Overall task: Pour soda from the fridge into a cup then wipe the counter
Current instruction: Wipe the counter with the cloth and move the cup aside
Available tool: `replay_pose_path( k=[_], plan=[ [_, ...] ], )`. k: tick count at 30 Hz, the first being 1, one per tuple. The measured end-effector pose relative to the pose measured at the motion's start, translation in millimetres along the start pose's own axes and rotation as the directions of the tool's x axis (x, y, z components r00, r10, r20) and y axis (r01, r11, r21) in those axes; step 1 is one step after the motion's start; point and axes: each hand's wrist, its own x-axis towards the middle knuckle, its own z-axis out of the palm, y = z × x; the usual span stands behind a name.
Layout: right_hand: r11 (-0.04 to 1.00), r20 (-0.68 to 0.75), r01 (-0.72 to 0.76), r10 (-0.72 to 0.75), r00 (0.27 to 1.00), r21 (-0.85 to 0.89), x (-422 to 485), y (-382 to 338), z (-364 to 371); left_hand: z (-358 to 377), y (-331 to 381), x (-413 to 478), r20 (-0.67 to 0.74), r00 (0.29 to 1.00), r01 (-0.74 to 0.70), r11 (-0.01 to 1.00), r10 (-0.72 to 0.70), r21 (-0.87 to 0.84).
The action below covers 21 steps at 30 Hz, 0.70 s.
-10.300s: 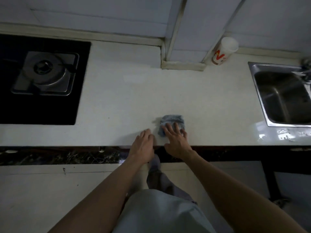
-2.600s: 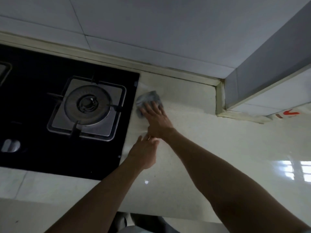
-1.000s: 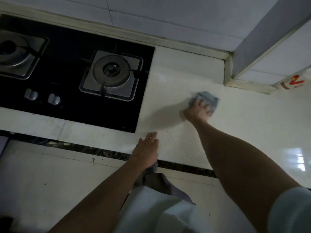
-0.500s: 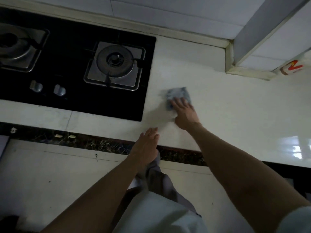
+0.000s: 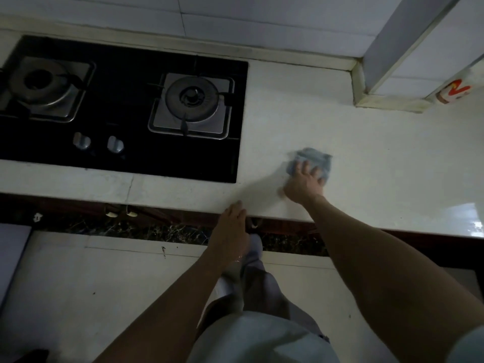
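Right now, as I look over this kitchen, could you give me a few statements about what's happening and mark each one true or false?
1. The right hand presses a cloth onto the counter. True.
2. The hob lies left of the cloth. True.
3. The left hand grips a bottle. False: it rests at the counter's front edge and holds nothing.
4. A cup with a red mark stands at the far right by the wall. True.
5. The cup touches the cloth. False: they are well apart, with bare counter between them.
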Motion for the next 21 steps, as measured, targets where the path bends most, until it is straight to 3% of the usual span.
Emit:
replay_pose_path(
  k=[5, 11, 15, 18, 21],
  plan=[
    [0.905, 0.058, 0.401, -0.396, 0.916, -0.146, -30.1, -76.7, 19.8, 1.9, -6.7, -9.3, -0.010, 1.000, -0.025, 1.000, 0.025, 0.013],
    [0.800, -0.001, 0.554, -0.569, 0.822, -0.231, -52.2, -31.3, 42.8, 4.1, -9.2, -14.6, -0.007, 1.000, -0.016, 1.000, 0.016, -0.025],
    [0.884, -0.094, 0.406, -0.436, 0.895, -0.231, -72.5, 36.1, 45.5, 0.6, -4.9, -14.8, -0.021, 1.000, 0.004, 0.998, -0.005, -0.064],
    [0.961, -0.160, 0.198, -0.230, 0.960, -0.191, -94.3, 80.6, 47.6, -0.1, -5.1, -14.3, 0.001, 1.000, 0.016, 0.998, -0.016, -0.057],
    [0.994, -0.207, -0.013, -0.010, 0.978, -0.107, -109.5, 87.7, 58.6, 0.2, -5.9, -13.4, 0.019, 1.000, 0.014, 0.999, -0.014, -0.042]
  ],
)
